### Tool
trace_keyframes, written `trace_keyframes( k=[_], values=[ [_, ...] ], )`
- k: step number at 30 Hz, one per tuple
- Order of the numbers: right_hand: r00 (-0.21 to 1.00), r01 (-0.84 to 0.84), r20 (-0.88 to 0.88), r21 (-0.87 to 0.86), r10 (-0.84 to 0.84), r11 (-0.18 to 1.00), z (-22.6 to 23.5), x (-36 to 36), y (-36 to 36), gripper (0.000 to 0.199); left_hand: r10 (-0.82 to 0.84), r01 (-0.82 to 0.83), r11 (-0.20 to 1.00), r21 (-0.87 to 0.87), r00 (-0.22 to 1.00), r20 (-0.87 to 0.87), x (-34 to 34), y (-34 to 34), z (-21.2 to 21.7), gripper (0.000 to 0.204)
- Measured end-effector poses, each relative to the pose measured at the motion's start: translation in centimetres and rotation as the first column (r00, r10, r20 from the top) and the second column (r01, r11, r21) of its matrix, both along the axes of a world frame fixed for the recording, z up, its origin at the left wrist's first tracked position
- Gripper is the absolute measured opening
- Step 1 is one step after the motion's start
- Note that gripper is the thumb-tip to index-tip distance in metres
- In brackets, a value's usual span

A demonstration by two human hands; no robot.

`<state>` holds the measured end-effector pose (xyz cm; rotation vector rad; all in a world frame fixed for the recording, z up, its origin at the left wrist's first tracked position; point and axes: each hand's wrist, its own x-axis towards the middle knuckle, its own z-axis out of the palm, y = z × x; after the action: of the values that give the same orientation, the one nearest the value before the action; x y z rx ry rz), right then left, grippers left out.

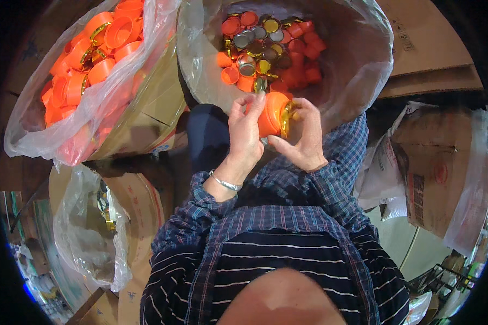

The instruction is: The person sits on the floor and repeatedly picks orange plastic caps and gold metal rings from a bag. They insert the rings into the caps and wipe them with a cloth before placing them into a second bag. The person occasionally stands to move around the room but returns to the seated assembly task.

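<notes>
Close under my chin, my left hand [245, 132] grips the orange cap [270, 112], fingers curled shut around it to steady it, while my right hand [303, 138] pinches the gold ring [285, 119] onto its rim, above the lined box [363, 65] of finished caps.

Two hands [244, 130] [303, 138], three lined boxes [358, 65] (one cap [271, 111] held)
</notes>
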<state>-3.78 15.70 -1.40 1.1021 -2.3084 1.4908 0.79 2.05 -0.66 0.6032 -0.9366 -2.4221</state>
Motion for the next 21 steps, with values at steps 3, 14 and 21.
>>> trace_keyframes(
  k=[3, 14, 21],
  values=[
    [1.0, -0.014, 0.018, -0.124, 0.016, 0.992, 0.2, -0.6, -0.7, 0.063, -0.02, 0.019, 0.999, -0.038, 1.0, -0.021, 0.4, 0.0, 0.8, 0.023],
    [0.778, 0.232, 0.617, -0.457, 0.117, 0.859, 1.3, -0.8, -3.3, 0.047, -0.026, -0.079, 0.648, -0.757, 0.992, -0.125, 1.9, 1.3, 0.4, 0.028],
    [0.817, 0.169, 0.568, -0.391, 0.093, 0.905, 2.2, -1.2, -3.9, 0.056, -0.059, 0.007, 0.646, -0.763, 0.997, -0.04, 2.1, 1.5, 0.3, 0.029]
  ],
)
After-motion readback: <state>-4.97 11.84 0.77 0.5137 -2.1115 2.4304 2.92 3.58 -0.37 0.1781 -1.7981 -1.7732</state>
